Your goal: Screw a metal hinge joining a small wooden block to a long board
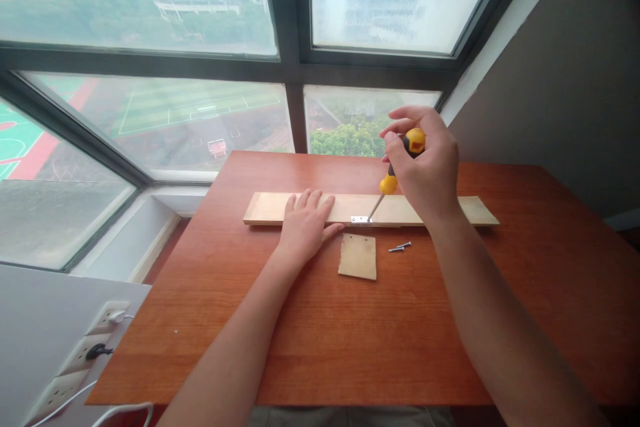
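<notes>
A long pale wooden board (345, 207) lies across the table. My left hand (307, 221) rests flat on it, fingers spread, left of a small metal hinge (361, 219) at the board's near edge. With my right hand (425, 163) I grip a yellow and black screwdriver (389, 184), tilted, its tip down at the hinge's right end. Whether a screw sits under the tip is too small to tell. Just in front of the board lies a small square wooden piece (357, 259) with two holes along its far edge. To its right are two screws (400, 247).
The reddish-brown wooden table (320, 340) stands against large framed windows (295, 67). A grey wall (540, 80) rises at the right. At the lower left, wall sockets (80, 353) hold plugs, and a white cable (123, 408) runs by the table's corner.
</notes>
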Motion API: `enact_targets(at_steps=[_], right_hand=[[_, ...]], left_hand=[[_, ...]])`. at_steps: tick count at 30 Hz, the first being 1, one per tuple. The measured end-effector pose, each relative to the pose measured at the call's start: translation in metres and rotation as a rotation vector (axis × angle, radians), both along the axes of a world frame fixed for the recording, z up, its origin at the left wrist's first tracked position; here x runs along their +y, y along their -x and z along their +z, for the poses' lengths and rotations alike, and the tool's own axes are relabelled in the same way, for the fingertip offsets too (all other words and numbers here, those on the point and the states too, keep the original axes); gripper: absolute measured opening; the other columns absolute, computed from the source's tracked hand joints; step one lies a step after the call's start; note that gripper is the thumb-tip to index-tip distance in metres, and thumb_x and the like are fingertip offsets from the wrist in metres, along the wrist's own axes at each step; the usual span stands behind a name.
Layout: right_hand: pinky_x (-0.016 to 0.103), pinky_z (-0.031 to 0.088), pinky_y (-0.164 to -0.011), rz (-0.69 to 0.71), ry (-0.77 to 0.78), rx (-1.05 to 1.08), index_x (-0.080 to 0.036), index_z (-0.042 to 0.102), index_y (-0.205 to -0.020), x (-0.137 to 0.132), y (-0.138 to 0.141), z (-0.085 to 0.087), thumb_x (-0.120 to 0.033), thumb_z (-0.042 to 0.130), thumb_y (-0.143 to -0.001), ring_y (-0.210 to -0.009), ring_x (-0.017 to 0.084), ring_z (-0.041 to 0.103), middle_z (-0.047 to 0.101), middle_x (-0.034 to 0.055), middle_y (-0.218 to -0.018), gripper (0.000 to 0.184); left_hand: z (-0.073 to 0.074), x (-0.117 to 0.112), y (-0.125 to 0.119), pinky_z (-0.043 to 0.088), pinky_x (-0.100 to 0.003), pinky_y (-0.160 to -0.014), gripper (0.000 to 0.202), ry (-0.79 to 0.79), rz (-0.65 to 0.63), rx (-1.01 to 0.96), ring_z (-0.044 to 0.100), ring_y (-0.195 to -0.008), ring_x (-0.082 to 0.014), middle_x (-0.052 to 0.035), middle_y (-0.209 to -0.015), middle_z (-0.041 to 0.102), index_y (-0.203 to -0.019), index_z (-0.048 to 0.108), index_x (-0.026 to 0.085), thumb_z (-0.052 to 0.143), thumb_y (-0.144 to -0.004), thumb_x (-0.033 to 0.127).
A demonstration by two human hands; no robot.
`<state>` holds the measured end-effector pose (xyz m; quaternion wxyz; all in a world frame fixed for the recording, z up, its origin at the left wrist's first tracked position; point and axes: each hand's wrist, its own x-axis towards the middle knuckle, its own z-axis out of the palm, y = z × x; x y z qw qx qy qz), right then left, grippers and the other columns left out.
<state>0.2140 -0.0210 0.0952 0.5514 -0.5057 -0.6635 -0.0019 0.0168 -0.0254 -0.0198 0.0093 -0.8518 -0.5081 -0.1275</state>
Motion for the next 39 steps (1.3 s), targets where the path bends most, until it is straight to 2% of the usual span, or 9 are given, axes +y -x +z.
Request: enact_targets(at_steps=[4, 6, 11, 13, 19, 26, 36, 39], right_hand=[[0.042, 0.054, -0.075, -0.254, 0.045, -0.256, -0.024, 0.057, -0.118, -0.004, -0.012, -0.002, -0.03, 0.064, -0.084, -0.081, 0.024, 0.066, 0.069, 0.003, -0.089, 0.035], [0.043, 0.053, -0.073, -0.295, 0.06, -0.311, -0.024, 0.055, -0.122, -0.008, -0.017, -0.004, -0.034, 0.065, -0.085, -0.083, 0.027, 0.067, 0.069, 0.0049, -0.092, 0.04], [0.037, 0.055, -0.068, -0.197, -0.041, -0.191, -0.026, 0.047, -0.131, -0.024, -0.017, -0.011, -0.038, 0.063, -0.088, -0.079, 0.021, 0.065, 0.065, 0.0089, -0.116, 0.047], [0.036, 0.055, -0.065, -0.184, -0.055, -0.138, -0.026, 0.047, -0.132, -0.027, -0.014, -0.016, -0.041, 0.065, -0.087, -0.076, 0.019, 0.064, 0.064, 0.0096, -0.12, 0.05], [0.034, 0.054, -0.059, -0.198, -0.054, -0.052, -0.029, 0.049, -0.129, -0.028, -0.014, -0.029, -0.046, 0.068, -0.085, -0.07, 0.019, 0.064, 0.069, 0.0047, -0.098, 0.051], [0.033, 0.053, -0.059, -0.209, -0.046, -0.076, -0.028, 0.053, -0.124, -0.027, -0.017, -0.031, -0.047, 0.068, -0.085, -0.065, 0.018, 0.061, 0.069, 0.0025, -0.09, 0.046], [0.033, 0.055, -0.061, -0.213, -0.032, -0.105, -0.026, 0.054, -0.121, -0.028, -0.023, -0.028, -0.046, 0.068, -0.085, -0.067, 0.018, 0.062, 0.066, 0.0031, -0.094, 0.044], [0.033, 0.056, -0.061, -0.146, 0.002, -0.071, -0.028, 0.052, -0.127, -0.029, -0.019, -0.026, -0.044, 0.066, -0.087, -0.069, 0.017, 0.062, 0.065, 0.0032, -0.096, 0.045]], left_hand=[[-0.001, 0.0, -0.001, 0.029, -0.05, -0.112, 0.054, -0.012, -0.001, 0.013, 0.04, -0.136, -0.0342, -0.0131, -0.143, 0.051, -0.136, 0.052, 0.025, 0.055, -0.091, 0.055], [-0.001, 0.001, -0.001, 0.029, -0.05, -0.112, 0.054, -0.013, -0.002, 0.014, 0.039, -0.136, -0.0344, -0.0134, -0.144, 0.05, -0.136, 0.052, 0.025, 0.054, -0.091, 0.055], [-0.001, 0.001, -0.001, 0.028, -0.05, -0.113, 0.055, -0.008, 0.001, 0.028, 0.039, -0.137, -0.0343, -0.0131, -0.145, 0.049, -0.137, 0.051, 0.025, 0.053, -0.091, 0.055], [0.0, 0.001, -0.001, 0.028, -0.05, -0.113, 0.055, -0.007, 0.004, 0.038, 0.039, -0.136, -0.0341, -0.013, -0.145, 0.049, -0.137, 0.051, 0.025, 0.053, -0.092, 0.056], [0.0, 0.001, 0.0, 0.028, -0.051, -0.113, 0.054, -0.003, 0.001, 0.032, 0.039, -0.136, -0.0341, -0.012, -0.145, 0.05, -0.138, 0.051, 0.026, 0.052, -0.092, 0.056], [-0.001, 0.002, 0.0, 0.029, -0.051, -0.112, 0.054, -0.002, -0.001, 0.028, 0.04, -0.136, -0.0344, -0.0124, -0.146, 0.05, -0.136, 0.052, 0.026, 0.053, -0.092, 0.056], [-0.002, 0.002, 0.0, 0.03, -0.05, -0.112, 0.054, -0.018, -0.012, 0.011, 0.041, -0.136, -0.034, -0.0128, -0.144, 0.051, -0.135, 0.053, 0.025, 0.055, -0.091, 0.055], [-0.002, 0.002, 0.0, 0.03, -0.05, -0.112, 0.054, -0.022, -0.013, 0.011, 0.041, -0.136, -0.0338, -0.0123, -0.144, 0.051, -0.135, 0.053, 0.025, 0.055, -0.091, 0.056]])
